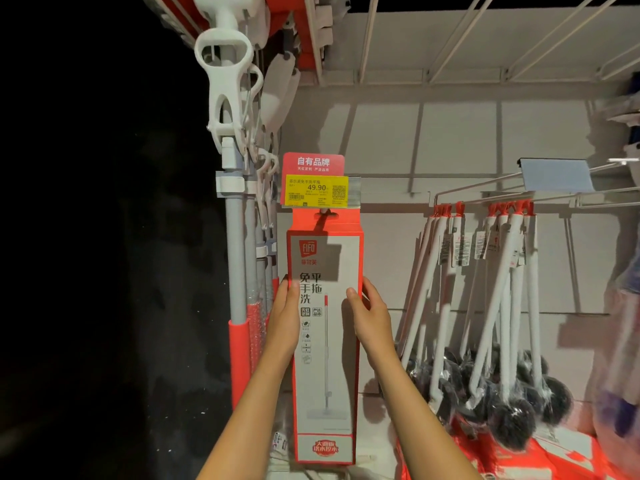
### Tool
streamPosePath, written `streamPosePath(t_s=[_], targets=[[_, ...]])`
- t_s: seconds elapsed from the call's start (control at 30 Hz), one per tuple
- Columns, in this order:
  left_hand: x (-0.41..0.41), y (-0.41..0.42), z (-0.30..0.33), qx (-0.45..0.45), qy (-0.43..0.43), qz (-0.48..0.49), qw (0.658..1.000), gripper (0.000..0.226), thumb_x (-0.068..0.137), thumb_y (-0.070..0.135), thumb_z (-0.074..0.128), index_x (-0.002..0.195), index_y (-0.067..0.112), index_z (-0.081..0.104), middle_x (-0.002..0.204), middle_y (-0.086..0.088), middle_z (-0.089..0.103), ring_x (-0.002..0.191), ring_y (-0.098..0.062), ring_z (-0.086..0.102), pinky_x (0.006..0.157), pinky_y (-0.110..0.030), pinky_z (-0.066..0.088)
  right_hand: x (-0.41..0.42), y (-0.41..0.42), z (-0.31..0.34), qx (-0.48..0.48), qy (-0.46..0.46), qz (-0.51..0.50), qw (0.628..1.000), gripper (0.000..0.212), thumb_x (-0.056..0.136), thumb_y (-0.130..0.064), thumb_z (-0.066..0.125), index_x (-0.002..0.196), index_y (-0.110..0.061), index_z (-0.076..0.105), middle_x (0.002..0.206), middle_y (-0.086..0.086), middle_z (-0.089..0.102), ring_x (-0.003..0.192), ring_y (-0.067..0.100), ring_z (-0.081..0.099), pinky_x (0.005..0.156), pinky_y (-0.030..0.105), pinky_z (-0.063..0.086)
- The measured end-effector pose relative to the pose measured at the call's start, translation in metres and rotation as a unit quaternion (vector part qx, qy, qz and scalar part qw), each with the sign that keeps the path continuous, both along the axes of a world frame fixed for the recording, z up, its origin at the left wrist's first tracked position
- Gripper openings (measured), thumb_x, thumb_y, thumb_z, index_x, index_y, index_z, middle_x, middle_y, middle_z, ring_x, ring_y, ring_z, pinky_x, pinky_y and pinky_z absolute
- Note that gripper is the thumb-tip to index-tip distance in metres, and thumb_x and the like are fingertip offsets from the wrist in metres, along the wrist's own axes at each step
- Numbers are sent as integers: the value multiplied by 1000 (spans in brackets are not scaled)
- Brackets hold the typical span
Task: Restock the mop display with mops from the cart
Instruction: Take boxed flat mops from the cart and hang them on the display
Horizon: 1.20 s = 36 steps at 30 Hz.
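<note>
At frame centre, a boxed mop [325, 341] hung on a display hook [323, 213] is gripped by both hands. The left hand [285, 315] and right hand [369, 315] have fingers curled round its side edges.

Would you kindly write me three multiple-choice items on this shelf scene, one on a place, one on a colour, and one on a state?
1. Where do the black-headed mops hang?
A. right of the boxed mop
B. left of it
C. above the price tag

2. What colour is the price tag above the boxed mop?
A. blue
B. yellow
C. green

3. How do the hands meet the box?
A. both hang clear of it
B. only one touches it
C. one on each side edge

Answers:
1 A, they hang from the pegs to its right.
2 B, the tag with 49.90 is yellow.
3 C, the left hand holds the left edge and the right hand the right edge.
</note>
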State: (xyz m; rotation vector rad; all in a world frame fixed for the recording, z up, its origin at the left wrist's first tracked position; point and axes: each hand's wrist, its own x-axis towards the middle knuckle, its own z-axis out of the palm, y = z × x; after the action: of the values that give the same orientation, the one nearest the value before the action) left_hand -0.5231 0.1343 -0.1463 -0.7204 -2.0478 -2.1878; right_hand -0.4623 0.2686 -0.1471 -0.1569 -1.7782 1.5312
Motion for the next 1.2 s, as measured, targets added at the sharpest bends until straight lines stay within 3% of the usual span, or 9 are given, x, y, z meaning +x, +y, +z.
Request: streamPosePath(t_s=[0.1,0.2,0.33,0.53,0.7,0.83,0.93,1.03,1.2], targets=[[18,-6,-8,-3,11,7,1000,40,106,52,34,141,41,48,110,40,62,98,29,52,84,-16,40,17,-5,-7,-4,3,3,1000,43,102,-22,57,145,-20,51,129,-20,61,116,-9,57,103,21,48],[38,-14,-16,5,10,3,1000,47,103,55,36,145,37,48,129,29,58,115,18,53,102,-26,43,36,-10,-14,-4,15,-1,1000,41,101,-19,58,141,-21,52,118,-34,55,103,-30,50,84,-3,40],[79,-29,-28,-13,3,-4,1000,55,92,69,37,141,46,50,133,29,59,125,8,53,106,-29,42,72,-21,-21,6,10,25,1000,41,101,-21,58,141,-18,55,141,-9,57,126,-4,52,98,4,40],[149,-56,-56,-84,7,66,994,32,96,62,37,125,60,51,122,48,54,117,25,48,90,-3,40,127,-39,-45,34,-28,74,996,40,99,-30,61,138,-29,58,141,-17,55,132,-4,47,100,3,37],[198,-91,-83,-218,5,181,959,65,91,57,36,152,34,41,155,18,39,140,6,33,117,-23,23,161,-67,-74,87,-35,94,991,50,90,-37,62,137,-18,60,137,-17,54,131,-3,48,112,28,41],[232,-133,-98,-361,28,246,899,71,90,73,27,154,43,31,165,17,20,153,-4,13,124,-35,16,183,-91,-89,172,-48,109,978,67,92,-60,57,139,-11,58,144,-4,52,136,2,43,113,11,29],[252,-160,-99,-415,29,289,862,74,92,78,22,156,41,28,167,9,18,155,-13,10,125,-47,16,196,-114,-95,216,-27,117,969,64,92,-47,58,136,-1,59,143,11,56,138,18,48,116,33,38],[278,-188,-96,-431,24,332,838,79,87,75,19,157,39,27,167,7,19,156,-18,11,124,-52,18,206,-138,-96,227,-30,148,962,55,95,-42,63,139,-9,59,148,5,52,140,10,44,116,16,27],[330,-242,-93,-411,8,395,822,76,90,72,23,158,38,27,167,6,20,155,-17,12,124,-53,19,224,-196,-91,248,-100,233,935,74,80,-69,45,148,-40,44,159,-21,31,139,-14,22,96,-10,3]])
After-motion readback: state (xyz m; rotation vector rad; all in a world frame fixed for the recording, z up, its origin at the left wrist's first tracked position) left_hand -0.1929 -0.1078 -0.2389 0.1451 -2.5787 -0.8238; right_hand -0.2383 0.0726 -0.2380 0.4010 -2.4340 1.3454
